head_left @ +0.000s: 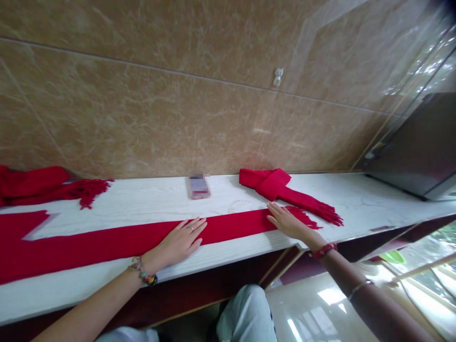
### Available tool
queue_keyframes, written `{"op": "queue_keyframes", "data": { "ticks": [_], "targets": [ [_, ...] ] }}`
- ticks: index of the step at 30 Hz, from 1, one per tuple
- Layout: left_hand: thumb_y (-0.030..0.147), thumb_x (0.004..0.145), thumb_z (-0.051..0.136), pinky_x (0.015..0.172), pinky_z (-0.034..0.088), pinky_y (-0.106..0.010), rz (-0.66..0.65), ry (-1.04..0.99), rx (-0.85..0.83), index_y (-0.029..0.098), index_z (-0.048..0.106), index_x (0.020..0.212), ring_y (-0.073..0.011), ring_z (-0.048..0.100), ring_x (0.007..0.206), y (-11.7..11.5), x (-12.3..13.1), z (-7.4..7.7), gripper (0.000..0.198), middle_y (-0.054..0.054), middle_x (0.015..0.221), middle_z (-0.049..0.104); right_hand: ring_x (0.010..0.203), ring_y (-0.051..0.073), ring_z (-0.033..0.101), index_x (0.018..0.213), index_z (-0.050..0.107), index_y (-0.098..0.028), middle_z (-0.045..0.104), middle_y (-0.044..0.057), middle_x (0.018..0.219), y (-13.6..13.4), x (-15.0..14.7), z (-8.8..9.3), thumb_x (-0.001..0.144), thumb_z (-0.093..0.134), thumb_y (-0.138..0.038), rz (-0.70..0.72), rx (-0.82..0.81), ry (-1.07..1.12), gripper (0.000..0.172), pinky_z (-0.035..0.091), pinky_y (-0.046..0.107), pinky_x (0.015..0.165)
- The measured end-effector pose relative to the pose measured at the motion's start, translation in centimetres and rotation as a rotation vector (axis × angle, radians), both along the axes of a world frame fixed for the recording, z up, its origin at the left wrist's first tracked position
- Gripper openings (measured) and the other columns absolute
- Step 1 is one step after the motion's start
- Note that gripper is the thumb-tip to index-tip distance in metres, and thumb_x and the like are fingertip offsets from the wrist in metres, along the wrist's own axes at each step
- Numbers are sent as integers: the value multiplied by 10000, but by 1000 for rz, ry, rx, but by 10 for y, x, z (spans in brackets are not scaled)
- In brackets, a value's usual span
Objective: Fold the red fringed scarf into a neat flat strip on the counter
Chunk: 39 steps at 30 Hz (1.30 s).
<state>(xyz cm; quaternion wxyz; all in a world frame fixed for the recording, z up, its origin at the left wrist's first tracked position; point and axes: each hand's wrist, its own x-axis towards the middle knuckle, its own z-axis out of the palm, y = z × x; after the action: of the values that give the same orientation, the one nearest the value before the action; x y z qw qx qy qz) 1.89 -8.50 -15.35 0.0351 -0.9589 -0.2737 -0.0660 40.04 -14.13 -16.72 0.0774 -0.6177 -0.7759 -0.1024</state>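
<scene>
A long red scarf (pixel 107 247) lies stretched along the white tabletop, its fringed end to the right. My left hand (pixel 178 241) rests flat on the scarf's middle, fingers extended, a ring on one of them. Further right, my right hand (pixel 285 220) presses flat near the fringe, also with straight fingers. Behind it a folded red scarf (pixel 272 184) has one fringed tail running to the right. At the far left is another bunched red scarf (pixel 39 185) with fringe. The long scarf's left part widens and leaves the view.
A phone with a blurred screen (pixel 199 186) lies against the back of the white table (pixel 149 194). The brown marble-patterned wall (pixel 178 109) rises directly behind. A dark grey box-like object (pixel 413 147) stands at the right end. My knee (pixel 245 313) is below the front edge.
</scene>
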Motion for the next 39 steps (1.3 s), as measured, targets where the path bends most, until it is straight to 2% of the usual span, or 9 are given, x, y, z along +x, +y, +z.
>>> {"op": "queue_keyframes", "data": {
  "ticks": [4,7,14,17,22,25,31,35,39],
  "targets": [
    [381,927,271,1048,187,-315,41,-9,-17,157,292,1355,-164,247,1295,-6,0,7,484,-67,1415,286,1288,233,267,1309,364,-62,337,177,1375,18,-112,18,913,294,-361,260,-8,126,501,288,418,1028],
    [410,930,253,1048,186,-338,119,-6,-12,163,258,1367,-174,231,1302,-9,-23,10,502,-68,1427,254,1285,235,273,1331,341,-95,320,148,1391,25,-162,17,907,306,-374,377,-68,142,509,269,434,1035],
    [400,928,274,1055,169,-331,309,88,-30,158,265,1367,-176,193,1315,-13,-122,8,502,-74,1435,228,1295,237,246,1367,278,-137,283,120,1411,30,-154,-1,916,253,-370,377,-168,104,508,251,477,1031],
    [400,931,268,1054,173,-326,326,73,-42,169,265,1367,-169,189,1316,-17,-133,8,494,-65,1437,227,1297,263,230,1354,310,-122,291,139,1404,36,-168,6,910,266,-367,392,-145,98,509,256,500,1021],
    [413,926,276,1049,180,-338,329,62,-45,182,281,1358,-170,213,1309,-20,-129,9,490,-68,1425,258,1310,221,207,1362,296,-149,263,105,1423,44,-242,25,900,305,-419,564,-136,157,535,232,433,1054],
    [412,926,271,1043,202,-342,354,62,-53,175,270,1364,-172,230,1303,-19,-140,10,498,-75,1422,266,1302,208,234,1359,302,-140,276,104,1418,47,-277,25,905,299,-416,662,-203,160,532,229,407,1059],
    [375,924,269,1028,234,-372,503,73,-62,221,309,1350,-182,255,1293,-16,-211,12,454,-67,1421,270,1295,191,254,1353,319,-167,309,85,1406,48,-281,14,913,285,-388,677,-216,159,494,204,412,1069],
    [350,916,261,1015,238,-428,653,112,-76,248,336,1335,-205,242,1299,-17,-259,13,437,-55,1425,263,1293,194,260,1346,334,-155,315,88,1403,46,-278,21,911,296,-374,670,-261,164,488,209,413,1070],
    [378,909,281,1005,237,-467,736,129,-81,243,323,1345,-239,224,1303,-20,-270,15,458,-74,1430,246,1289,219,268,1317,386,-131,341,118,1386,46,-299,35,892,359,-357,660,-274,183,482,224,422,1065]
  ]
}}
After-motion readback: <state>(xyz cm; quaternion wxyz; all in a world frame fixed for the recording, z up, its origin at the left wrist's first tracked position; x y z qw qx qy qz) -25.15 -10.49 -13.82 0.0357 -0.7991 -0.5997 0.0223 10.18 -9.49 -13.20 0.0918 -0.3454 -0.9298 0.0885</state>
